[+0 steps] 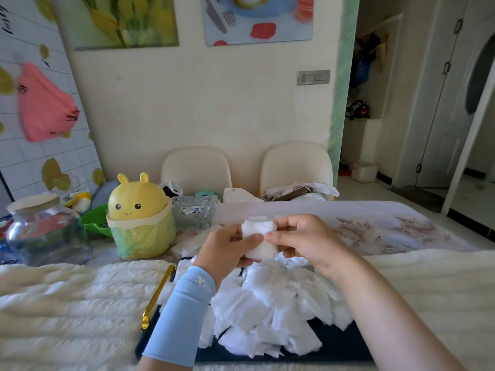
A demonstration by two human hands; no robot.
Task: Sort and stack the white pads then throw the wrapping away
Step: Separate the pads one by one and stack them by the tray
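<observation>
Both hands meet in the air just right of the yellow rabbit-eared bin [139, 218] and level with its body. The left hand [227, 250], in a pale blue sleeve [182, 314], curls around a small stack of white pads [258, 236] from its left side, thumb on the front. The right hand [305, 242] pinches the stack's right edge between thumb and fingers. This two-sided grip probably squares the pads' edges so the stack stays neat. The loose pile of pads [273, 298] lies right of the bin and nearer the person, directly under the hands, on a dark cloth [337, 344], within easy reach for the next pick. The bin's green liner looks ready for the wrapping, which cannot be picked out for certain.
</observation>
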